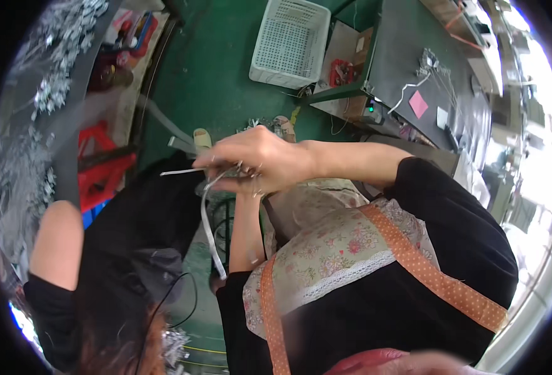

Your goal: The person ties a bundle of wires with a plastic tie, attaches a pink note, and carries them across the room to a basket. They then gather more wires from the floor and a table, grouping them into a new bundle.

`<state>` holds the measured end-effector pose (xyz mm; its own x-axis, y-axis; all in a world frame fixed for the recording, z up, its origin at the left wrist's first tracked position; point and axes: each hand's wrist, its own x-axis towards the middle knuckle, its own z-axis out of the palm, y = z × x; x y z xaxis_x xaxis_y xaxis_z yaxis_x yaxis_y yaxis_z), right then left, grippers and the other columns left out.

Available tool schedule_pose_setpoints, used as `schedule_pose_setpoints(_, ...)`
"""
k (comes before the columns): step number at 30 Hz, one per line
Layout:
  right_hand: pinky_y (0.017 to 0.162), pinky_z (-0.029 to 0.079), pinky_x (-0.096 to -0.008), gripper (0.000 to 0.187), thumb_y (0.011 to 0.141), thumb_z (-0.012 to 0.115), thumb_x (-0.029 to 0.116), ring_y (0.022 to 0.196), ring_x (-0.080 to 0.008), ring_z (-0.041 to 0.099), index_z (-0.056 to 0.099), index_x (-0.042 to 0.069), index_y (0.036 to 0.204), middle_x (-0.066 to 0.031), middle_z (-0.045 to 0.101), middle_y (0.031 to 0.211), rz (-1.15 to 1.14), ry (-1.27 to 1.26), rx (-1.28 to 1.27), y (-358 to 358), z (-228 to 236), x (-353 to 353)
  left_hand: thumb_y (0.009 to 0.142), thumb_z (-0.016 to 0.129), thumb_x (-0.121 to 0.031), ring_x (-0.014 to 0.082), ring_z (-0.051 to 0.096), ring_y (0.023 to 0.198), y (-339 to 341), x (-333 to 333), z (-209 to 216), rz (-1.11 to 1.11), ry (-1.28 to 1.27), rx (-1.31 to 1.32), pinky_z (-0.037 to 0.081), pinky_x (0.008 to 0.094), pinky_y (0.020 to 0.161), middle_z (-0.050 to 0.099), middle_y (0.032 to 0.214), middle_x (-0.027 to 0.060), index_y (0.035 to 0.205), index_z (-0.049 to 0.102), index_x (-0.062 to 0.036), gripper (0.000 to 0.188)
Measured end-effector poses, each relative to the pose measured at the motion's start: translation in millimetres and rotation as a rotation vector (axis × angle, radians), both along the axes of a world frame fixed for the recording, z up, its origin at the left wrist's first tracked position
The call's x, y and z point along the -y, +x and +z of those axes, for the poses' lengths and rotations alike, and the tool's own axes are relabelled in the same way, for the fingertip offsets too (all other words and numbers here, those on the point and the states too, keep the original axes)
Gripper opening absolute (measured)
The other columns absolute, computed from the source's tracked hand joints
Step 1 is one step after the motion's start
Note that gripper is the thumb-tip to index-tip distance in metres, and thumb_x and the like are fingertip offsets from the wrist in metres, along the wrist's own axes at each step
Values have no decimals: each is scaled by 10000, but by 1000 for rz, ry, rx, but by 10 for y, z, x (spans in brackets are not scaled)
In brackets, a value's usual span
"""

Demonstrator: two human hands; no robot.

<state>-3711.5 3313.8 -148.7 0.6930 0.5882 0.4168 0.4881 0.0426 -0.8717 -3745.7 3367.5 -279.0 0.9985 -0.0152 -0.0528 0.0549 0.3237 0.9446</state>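
Observation:
My right hand (260, 153) reaches in from the right, fingers bent and closed on a bundle of thin silvery-white strips. Below and partly behind it is my left hand (233, 185), its forearm rising from below; the right hand hides most of its fingers, and it appears to touch the same bundle. One flat whitish strip (206, 228) hangs down from the hands. A wider grey strip (165, 122) runs up to the left, smeared by motion. Small shiny metal-like bits (251, 175) show between the fingers; their kind is too blurred to tell.
Close on my left, another person in black (144, 225) bends forward. A white plastic basket (318, 47) stands on the green floor (207, 56). A dark table (407, 37) at right bears a pink paper (418, 104) and wires. Silvery pieces (54, 94) cover the left table; a red stool (104, 169) stands below.

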Motion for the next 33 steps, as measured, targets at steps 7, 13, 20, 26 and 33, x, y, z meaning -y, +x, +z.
schedule_pose_setpoints(7, 568, 515, -270, 200, 784, 681, 9, 660, -137, 661, 577, 20, 954, -86, 653, 726, -205, 112, -219, -31, 426, 46, 860, 539, -96, 130, 519, 608, 25, -115, 78, -113, 247, 32, 417, 306, 562, 535, 618, 56, 726, 548, -17, 156)
schedule_pose_setpoints(13, 562, 490, -242, 170, 849, 629, 94, 687, -98, 613, 579, 30, 999, -40, 612, 761, -361, -12, -245, 208, 360, 210, 870, 521, -82, 120, 500, 602, -31, -120, 122, -55, 444, 37, 407, 299, 558, 520, 610, 42, 726, 549, -17, 160)
schedule_pose_setpoints(20, 924, 438, -335, 538, 758, 718, 116, 993, -172, 585, 463, -10, 1215, -114, 593, 1079, -120, 158, -214, 126, 834, 511, 796, 681, -153, 128, 481, 564, -38, 86, 94, 82, 502, 329, 429, 281, 580, 500, 613, 57, 742, 509, -39, 213)
schedule_pose_setpoints(26, 969, 378, -328, 341, 907, 553, 258, 1113, -188, 509, 563, 10, 1141, -90, 558, 1177, -195, -352, -314, 37, -43, 929, 719, 728, -167, 214, 593, 540, -125, 200, -414, -177, 598, 32, 459, 325, 530, 586, 586, 74, 688, 529, -46, 235)
schedule_pose_setpoints(33, 952, 398, -338, 313, 967, 412, 200, 1050, -184, 549, 556, -45, 1097, -115, 597, 1064, -230, -127, -229, -164, 677, 1072, 692, 737, -157, 218, 591, 548, -377, 122, -435, -190, 551, -9, 450, 338, 525, 599, 613, 90, 698, 560, -42, 211)
